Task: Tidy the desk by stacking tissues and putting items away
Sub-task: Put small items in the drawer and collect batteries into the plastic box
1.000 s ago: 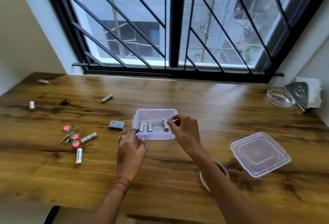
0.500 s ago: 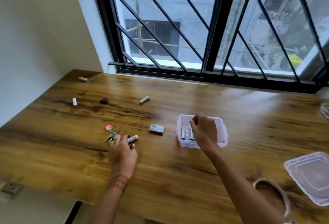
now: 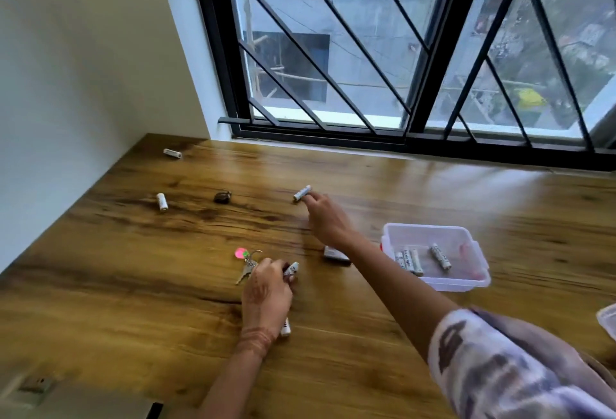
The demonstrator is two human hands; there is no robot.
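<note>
At the desk (image 3: 133, 285), the left hand (image 3: 266, 292) curls round a near battery (image 3: 291, 269) by the keys (image 3: 246, 271); the right hand (image 3: 328, 222) touches a far battery (image 3: 302, 192) (grip unclear). Likely light, smooth, prone to roll: pinch mid-barrel.

The counter (image 3: 126, 285) is smooth wood with a soft sheen (strong dark grain); the box (image 3: 480, 272) is translucent glossy plastic; the keys (image 3: 245, 272) are bare metal.
</note>
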